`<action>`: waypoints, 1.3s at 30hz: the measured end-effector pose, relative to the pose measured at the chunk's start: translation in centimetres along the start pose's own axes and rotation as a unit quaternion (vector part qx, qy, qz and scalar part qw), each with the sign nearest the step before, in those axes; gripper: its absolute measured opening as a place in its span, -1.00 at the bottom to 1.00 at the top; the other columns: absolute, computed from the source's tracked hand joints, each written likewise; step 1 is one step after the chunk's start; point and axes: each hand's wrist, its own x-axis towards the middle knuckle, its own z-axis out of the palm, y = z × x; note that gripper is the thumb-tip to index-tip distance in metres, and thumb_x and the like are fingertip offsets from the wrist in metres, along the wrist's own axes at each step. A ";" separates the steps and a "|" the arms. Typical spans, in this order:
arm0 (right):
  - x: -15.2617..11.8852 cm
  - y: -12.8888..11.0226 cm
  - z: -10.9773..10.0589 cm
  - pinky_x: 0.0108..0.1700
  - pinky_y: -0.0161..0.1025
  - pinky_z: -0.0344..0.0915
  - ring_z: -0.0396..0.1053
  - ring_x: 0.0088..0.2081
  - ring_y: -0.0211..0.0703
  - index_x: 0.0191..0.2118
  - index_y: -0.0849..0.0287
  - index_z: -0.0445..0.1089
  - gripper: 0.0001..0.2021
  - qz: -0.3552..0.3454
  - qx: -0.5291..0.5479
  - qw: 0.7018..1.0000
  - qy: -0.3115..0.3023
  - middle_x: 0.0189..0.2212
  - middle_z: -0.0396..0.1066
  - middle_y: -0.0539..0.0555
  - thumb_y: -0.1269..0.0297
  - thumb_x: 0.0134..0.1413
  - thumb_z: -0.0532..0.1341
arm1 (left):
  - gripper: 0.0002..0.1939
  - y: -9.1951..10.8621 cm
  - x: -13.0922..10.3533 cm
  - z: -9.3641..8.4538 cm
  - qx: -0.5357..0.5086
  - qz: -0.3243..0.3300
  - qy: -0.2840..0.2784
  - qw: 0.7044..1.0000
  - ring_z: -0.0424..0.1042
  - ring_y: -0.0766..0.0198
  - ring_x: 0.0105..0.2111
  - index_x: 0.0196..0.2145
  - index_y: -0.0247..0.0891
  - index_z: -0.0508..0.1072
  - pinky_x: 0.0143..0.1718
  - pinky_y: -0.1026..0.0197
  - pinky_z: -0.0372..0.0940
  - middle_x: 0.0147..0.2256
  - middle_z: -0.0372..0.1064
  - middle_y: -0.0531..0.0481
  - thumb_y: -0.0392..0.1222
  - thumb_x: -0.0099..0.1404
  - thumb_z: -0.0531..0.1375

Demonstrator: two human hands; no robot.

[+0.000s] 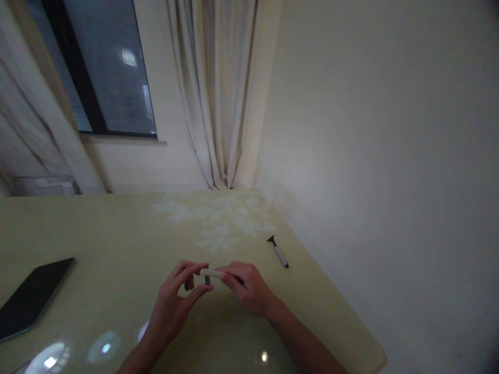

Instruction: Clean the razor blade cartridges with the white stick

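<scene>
Between the thumb and fingertips of my left hand (175,298) is a small dark, narrow piece (207,279), held upright by its ends; its kind is too small to make out. My right hand (245,285) pinches a pale, slim stick (212,273) with a rounded end. That end points left and crosses in front of the dark piece; whether the two touch I cannot tell. Both hands are above the table, close together. A razor (279,253) with a dark head and a grey handle lies on the tabletop, beyond my right hand and to its right.
The pale yellow-green table (117,228) has a glossy top with a white floral pattern and light reflections. A dark flat tablet-like slab (33,296) lies at the left. A bare wall (370,156) runs along the right edge; curtains (218,93) and a window (113,67) are behind.
</scene>
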 end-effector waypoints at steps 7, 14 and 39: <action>0.2 0.5 -0.1 -0.22 -0.25 0.26 0.43 -0.31 -0.14 0.11 0.09 0.65 -0.55 0.001 0.001 1.000 0.001 -0.29 0.61 0.12 -0.05 0.50 0.13 | -0.57 -0.2 -0.1 0.2 0.005 -0.018 -0.004 1.000 0.37 0.29 -0.46 0.00 -0.05 0.66 -0.34 0.21 0.43 -0.30 0.43 0.03 0.18 0.27 0.42; 0.5 0.5 0.1 -0.23 -0.25 0.25 0.41 -0.32 -0.15 0.10 0.10 0.65 -0.54 -0.011 -0.002 1.000 0.008 -0.32 0.59 0.10 -0.06 0.50 0.12 | -0.58 -0.4 0.4 0.3 -0.001 -0.005 0.009 1.000 0.36 0.30 -0.46 0.00 -0.05 0.67 -0.33 0.22 0.42 -0.32 0.41 0.05 0.16 0.26 0.44; 8.9 -1.1 -4.4 -0.32 -0.28 0.06 0.18 -0.41 -0.25 -0.34 0.22 0.50 -0.52 -0.036 -0.005 0.999 0.008 -0.48 0.24 -0.06 -0.05 0.47 0.12 | -0.65 0.0 10.5 -1.7 -0.020 0.042 -0.006 0.999 0.31 0.35 -0.47 -0.04 -0.14 0.67 -0.40 0.28 0.33 -0.33 0.39 0.08 -0.01 0.25 0.43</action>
